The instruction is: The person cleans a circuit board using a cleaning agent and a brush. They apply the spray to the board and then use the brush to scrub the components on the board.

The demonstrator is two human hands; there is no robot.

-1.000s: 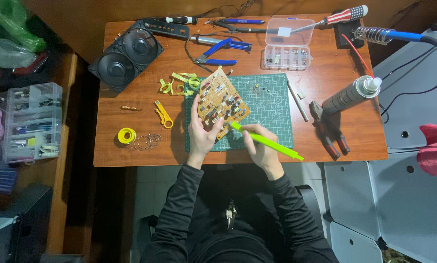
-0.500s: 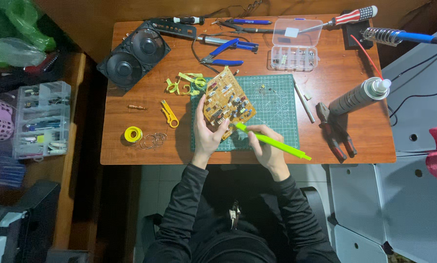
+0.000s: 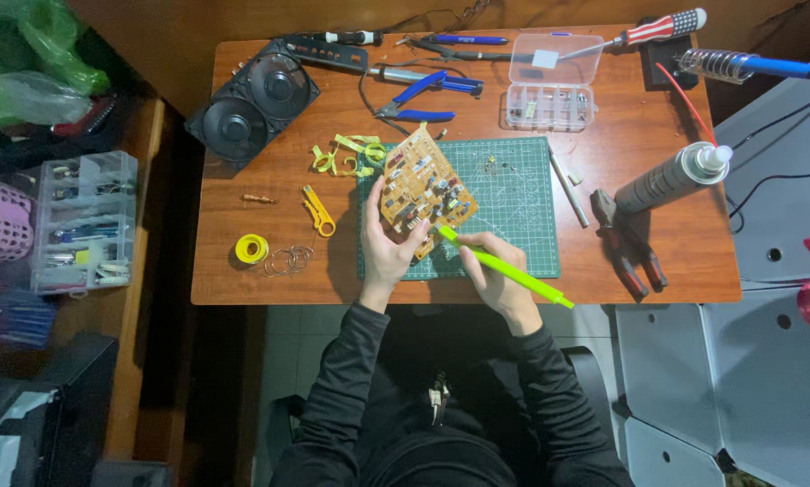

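A cutting mat (image 3: 513,194) lies at the centre of the tabletop (image 3: 243,289), with a circuit board (image 3: 423,185) over its nine o'clock edge. At ten o'clock of the mat sits a speaker pair (image 3: 252,104), at twelve a parts box (image 3: 552,86), at three a spray can (image 3: 671,178) above pliers (image 3: 629,245), and at eight a solder spool (image 3: 252,248).

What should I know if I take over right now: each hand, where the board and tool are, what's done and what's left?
Left hand: holds the tan circuit board tilted above the green cutting mat.
Right hand: grips the lime-green pen-shaped tool, tip at the board's lower edge.
Nearby: blue-handled pliers, clear parts box, spray can, speakers.
Done: board picked up, tool brought to it.
Left: the work on the board itself; its progress cannot be judged.
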